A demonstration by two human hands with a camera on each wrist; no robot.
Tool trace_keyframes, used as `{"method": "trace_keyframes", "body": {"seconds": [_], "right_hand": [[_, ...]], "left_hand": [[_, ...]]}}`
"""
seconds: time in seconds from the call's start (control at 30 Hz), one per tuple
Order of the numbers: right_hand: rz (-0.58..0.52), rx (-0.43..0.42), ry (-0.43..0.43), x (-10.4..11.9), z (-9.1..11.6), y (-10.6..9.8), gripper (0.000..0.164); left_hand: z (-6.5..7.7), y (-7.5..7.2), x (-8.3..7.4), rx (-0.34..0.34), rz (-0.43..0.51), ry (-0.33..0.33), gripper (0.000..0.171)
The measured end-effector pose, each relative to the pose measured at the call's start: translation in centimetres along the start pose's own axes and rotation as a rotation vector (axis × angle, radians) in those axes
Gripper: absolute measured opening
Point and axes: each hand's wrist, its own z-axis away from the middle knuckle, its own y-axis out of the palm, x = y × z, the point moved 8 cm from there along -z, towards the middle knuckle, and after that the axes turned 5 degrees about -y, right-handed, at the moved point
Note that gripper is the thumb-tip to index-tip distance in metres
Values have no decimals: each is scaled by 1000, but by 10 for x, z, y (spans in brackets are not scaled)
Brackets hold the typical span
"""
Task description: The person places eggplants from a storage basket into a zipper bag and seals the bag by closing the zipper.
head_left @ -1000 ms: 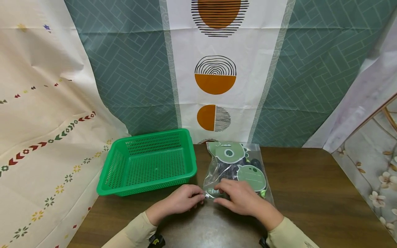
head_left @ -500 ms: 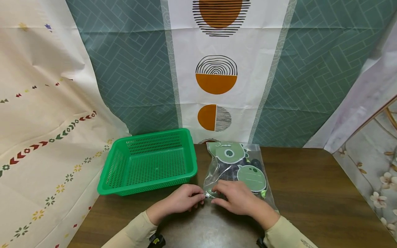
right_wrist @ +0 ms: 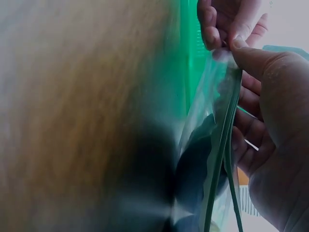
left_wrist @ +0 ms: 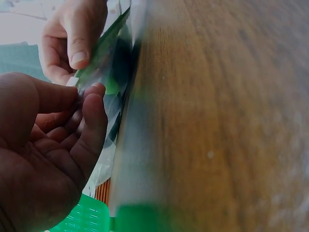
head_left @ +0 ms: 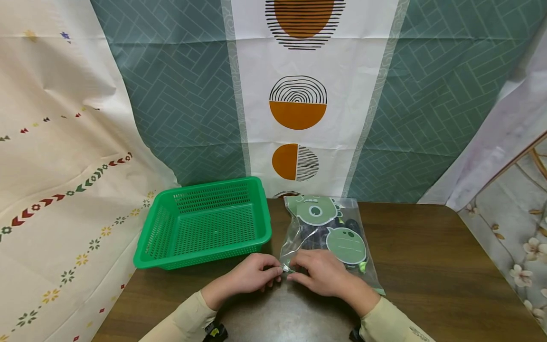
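Note:
A clear plastic zip bag with green cartoon prints lies flat on the table, dark rounded things inside it; their kind is unclear. My left hand pinches the bag's near left corner between thumb and fingers. Close beside it, my right hand grips the bag's near edge, thumb on one side and curled fingers on the other. In the left wrist view a small white slider sits at that edge, between the two hands. Farther along, in the right wrist view, the bag's green-edged lips stand slightly apart.
A green plastic basket with perforated sides stands left of the bag, with nothing in it. The brown wooden table reaches to the right. A patterned cloth hangs behind the table's back edge.
My right hand has moved left along the bag's near edge, closer to my left hand. The left hand and the basket have stayed where they were.

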Motion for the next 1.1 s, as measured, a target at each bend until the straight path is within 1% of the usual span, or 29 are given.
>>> {"method": "trace_keyframes", "body": {"seconds": [0.13,0.33,0.47,0.83,1.0,1.1], "right_hand": [[-15,2,0,1,-1,2,15],[-4,-40,-42,5,-1,2,13],[1,-47,-43,5,-1,2,12],[6,-35,-53,7,-6,5,10],[22,-15,-38,6,-6,7,10],[23,-17,-38,6,-6,7,9]], "left_hand": [[0,1,-1,2,7,-2,25],[1,1,-1,7,14,-10,26],[1,2,0,10,20,-13,26],[0,3,3,31,43,-11,26],[0,3,3,36,43,-9,25],[-1,4,3,37,41,-2,25]]}}
